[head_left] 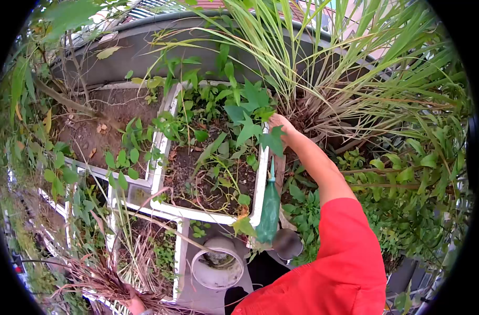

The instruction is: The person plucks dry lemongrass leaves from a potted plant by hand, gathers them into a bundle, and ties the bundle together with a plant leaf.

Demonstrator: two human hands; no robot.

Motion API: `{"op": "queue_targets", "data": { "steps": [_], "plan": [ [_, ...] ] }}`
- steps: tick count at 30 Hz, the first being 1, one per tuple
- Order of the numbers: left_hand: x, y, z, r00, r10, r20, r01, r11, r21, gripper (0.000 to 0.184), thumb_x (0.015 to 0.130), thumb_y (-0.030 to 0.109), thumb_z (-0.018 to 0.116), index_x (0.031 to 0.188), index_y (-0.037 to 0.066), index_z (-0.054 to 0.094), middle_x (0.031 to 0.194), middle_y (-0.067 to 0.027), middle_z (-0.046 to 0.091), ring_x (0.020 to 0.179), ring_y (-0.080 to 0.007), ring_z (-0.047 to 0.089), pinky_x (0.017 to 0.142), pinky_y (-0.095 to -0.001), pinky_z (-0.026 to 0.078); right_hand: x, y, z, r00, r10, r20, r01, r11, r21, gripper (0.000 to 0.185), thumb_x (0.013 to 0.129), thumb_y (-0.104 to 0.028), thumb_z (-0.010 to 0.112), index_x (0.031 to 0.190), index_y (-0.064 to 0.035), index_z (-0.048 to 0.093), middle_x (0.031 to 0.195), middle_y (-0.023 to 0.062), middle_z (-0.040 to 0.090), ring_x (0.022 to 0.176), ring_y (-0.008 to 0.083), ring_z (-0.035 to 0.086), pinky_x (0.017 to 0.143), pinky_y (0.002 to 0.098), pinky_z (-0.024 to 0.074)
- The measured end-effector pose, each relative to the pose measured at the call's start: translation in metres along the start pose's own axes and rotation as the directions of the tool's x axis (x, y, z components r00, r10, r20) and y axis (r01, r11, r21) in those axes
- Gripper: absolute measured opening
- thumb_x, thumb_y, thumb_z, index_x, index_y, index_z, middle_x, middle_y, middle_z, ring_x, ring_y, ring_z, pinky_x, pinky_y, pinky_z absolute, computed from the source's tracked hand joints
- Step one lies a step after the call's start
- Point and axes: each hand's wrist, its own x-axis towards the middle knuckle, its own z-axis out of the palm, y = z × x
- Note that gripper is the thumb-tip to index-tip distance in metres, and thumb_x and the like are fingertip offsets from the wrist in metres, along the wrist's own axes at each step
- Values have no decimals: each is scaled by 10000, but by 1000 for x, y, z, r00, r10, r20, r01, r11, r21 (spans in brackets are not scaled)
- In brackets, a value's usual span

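Note:
At the lower left edge, my left hand (135, 303) is closed round a bundle of dry, reddish-brown grass stalks (100, 278); the frame edge and stalks hide part of it. My right arm, in a red sleeve, stretches forward. My right hand (282, 126) is at the far right corner of a white planter box (261, 178), beside the base of a tall grass clump (307, 113). Lobed green leaves (252, 128) cover its fingers, so I cannot see whether they grip anything. Just below that hand, a green bottle with a pointed nozzle (269, 212) stands against the box.
A white bucket (217, 280) with some dark matter inside stands near my legs. A grey round container (287, 244) is beside the bottle. Another soil-filled planter (105, 126) lies to the left. Behind runs a curved grey wall (139, 59). Dense foliage (402, 173) fills the right.

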Motion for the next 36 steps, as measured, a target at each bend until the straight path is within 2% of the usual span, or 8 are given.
{"op": "queue_targets", "data": {
  "steps": [3,5,6,9,13,18,27,36],
  "plan": [
    [-5,14,14,997,-77,-23,77,997,-14,262,812,157,496,1004,14,388,542,-43,442,424,-111,407,386,-232,329,30,16,9,969,147,-197,-170,980,-105,412,802,-283,454,1175,-111,493,1240,64,451,1221,240,310,1044,441,112],
    [-8,23,25,991,-127,-32,126,992,-25,299,810,169,517,1026,24,369,530,-38,425,429,-107,393,385,-227,320,24,51,-18,955,211,207,-168,964,-207,408,826,-286,412,1172,-86,493,1299,66,387,1240,262,274,1037,478,84],
    [-10,32,36,990,-127,-61,125,991,-41,298,812,180,522,1023,26,379,532,-36,424,436,-105,396,390,-226,322,23,61,7,898,426,-106,-436,839,-326,412,826,-298,417,1170,-87,500,1263,72,427,1200,282,336,1029,493,87],
    [-13,53,56,992,-123,-23,124,991,51,236,837,205,493,940,-6,463,510,-46,449,425,-110,419,388,-238,327,-13,97,-14,833,400,383,-338,915,-220,439,877,-370,342,1195,-100,477,1230,82,465,1208,316,320,1001,536,93],
    [-7,29,61,993,89,76,-104,972,212,285,837,216,506,990,-20,463,573,-55,486,432,-111,418,395,-240,339,-44,104,52,764,628,148,-630,776,-38,589,844,-503,318,1133,-28,514,1158,129,492,1156,312,359,1008,493,115],
    [-4,37,74,989,-130,65,133,990,-41,311,828,187,515,1048,-20,445,653,-57,501,447,-100,416,397,-228,342,-68,98,76,638,769,-16,-763,636,115,615,807,-532,378,1022,16,554,1006,147,546,1043,292,418,968,422,200],
    [-2,16,66,997,-41,61,30,985,169,194,823,195,486,891,16,452,520,-32,438,427,-116,416,389,-240,338,-42,132,78,602,760,-245,-604,634,483,250,711,-273,606,844,-70,547,794,86,516,804,226,516,725,372,351],
    [0,4,68,992,-124,-22,126,979,161,262,814,211,532,946,1,444,510,-26,451,433,-113,444,409,-235,374,9,148,28,570,818,-82,-493,420,762,323,706,-287,629,964,-105,560,842,106,522,838,256,515,706,381,354]
  ]
}}
